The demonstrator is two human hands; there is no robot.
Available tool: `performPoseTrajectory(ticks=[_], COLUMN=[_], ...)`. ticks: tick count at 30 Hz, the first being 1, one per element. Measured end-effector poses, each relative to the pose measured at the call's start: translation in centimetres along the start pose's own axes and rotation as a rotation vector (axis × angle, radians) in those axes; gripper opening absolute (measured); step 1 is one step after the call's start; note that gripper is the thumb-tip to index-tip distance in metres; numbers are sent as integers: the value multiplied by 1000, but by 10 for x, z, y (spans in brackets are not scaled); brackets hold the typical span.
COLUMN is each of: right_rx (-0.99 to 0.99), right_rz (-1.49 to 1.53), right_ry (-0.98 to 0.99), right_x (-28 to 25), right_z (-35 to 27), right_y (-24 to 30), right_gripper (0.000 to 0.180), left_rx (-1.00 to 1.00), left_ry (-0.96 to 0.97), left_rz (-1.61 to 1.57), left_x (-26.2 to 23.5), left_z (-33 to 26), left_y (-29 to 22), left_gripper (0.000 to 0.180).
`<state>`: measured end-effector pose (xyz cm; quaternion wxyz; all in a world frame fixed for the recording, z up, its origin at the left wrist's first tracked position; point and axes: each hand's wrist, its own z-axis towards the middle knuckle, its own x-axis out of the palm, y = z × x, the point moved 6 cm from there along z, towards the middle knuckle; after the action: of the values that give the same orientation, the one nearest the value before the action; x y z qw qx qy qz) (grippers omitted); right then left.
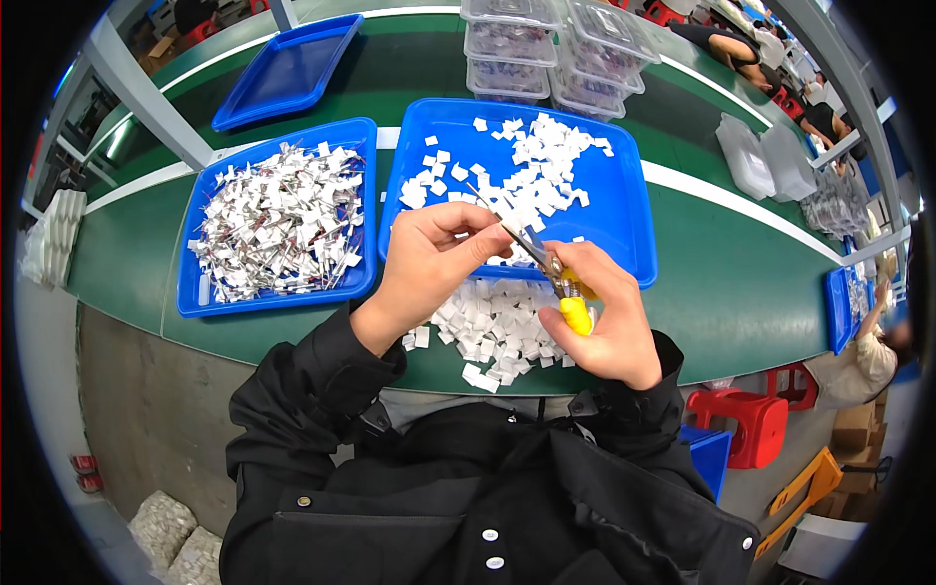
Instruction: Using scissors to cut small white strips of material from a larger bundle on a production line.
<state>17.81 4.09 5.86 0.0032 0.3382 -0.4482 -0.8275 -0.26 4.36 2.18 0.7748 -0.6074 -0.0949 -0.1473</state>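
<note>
- A blue tray (195,292) on the left of the green table (741,283) holds a heap of white tags on thin stems (278,219).
- The left hand (429,255) pinches something small at its fingertips, right at the scissor blades; what it is, I cannot tell.
- Below the hands, white cut squares (492,331) lie piled on the table edge.
- The right hand (600,317) is closed around yellow-handled scissors (551,273).
- A larger blue tray (624,224) behind carries more white squares (531,166).
</note>
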Motion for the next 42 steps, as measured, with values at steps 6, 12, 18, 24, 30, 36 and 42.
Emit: performPoseTrajectory(ticks=[6,12,18,24,30,36,42], right_rx=[-12,-9,23,81,125,221,562], right_rz=[-71,-126,-226,117,109,-541,-1033], right_ry=[-24,-78,-53,-159,-206,-361,-316], right_x=[0,0,-1,-7,-31,-114,-207], right_z=[-2,-5,-7,-6,-12,-27,-53], right_y=[-2,-7,-11,-29,-34,-87,-206], right_gripper=[49,46,47,53,59,50,63], left_rx=[-9,-18,-74,155,68,85,102], left_ry=[-9,-39,-28,-313,-495,-369,-294], left_rz=[52,103,114,-410,-690,-591,-414], left_x=[0,1,0,-28,-40,-37,-36], left_z=[0,-1,2,4,3,2,7], left_y=[-2,-2,0,-13,-20,-23,-21], left_gripper=[13,10,12,41,73,53,34])
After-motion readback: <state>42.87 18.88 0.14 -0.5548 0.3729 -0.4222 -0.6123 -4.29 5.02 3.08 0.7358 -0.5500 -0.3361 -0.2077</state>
